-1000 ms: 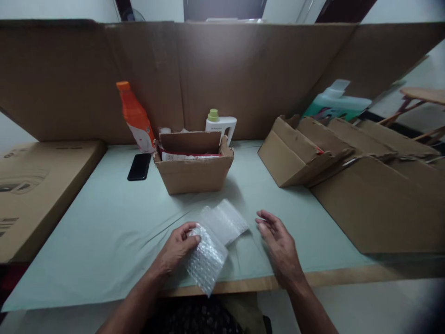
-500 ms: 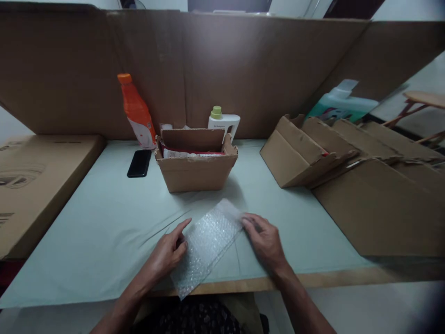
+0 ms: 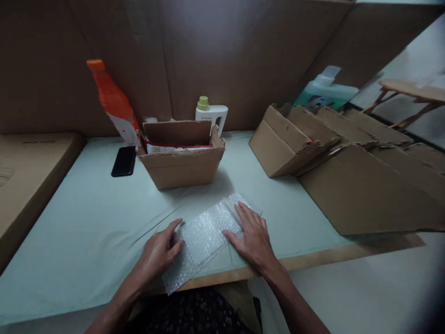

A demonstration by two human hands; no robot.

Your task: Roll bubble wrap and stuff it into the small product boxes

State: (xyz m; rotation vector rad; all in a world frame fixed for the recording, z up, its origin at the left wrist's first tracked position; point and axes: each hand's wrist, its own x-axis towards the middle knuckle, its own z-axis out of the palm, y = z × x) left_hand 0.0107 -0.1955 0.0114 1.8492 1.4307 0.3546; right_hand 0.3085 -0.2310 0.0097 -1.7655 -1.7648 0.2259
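A sheet of clear bubble wrap (image 3: 205,236) lies spread flat on the pale green table cover (image 3: 86,218), reaching over the near edge. My left hand (image 3: 158,253) rests on its left side, fingers loosely apart. My right hand (image 3: 252,234) lies palm down on its right end, fingers spread. Behind the sheet stands a small open cardboard box (image 3: 181,162) with something white and red inside.
An orange bottle (image 3: 113,102) and a black phone (image 3: 123,161) are at the back left. A white bottle with a green cap (image 3: 210,111) stands behind the box. Folded cardboard boxes (image 3: 333,157) are stacked on the right, a flat carton (image 3: 24,171) on the left, a cardboard wall (image 3: 215,51) behind.
The bubble wrap, folded and lifted in my left hand a second ago, now lies unfolded and flat. My right hand moved onto its right end. The view shifted down and right.
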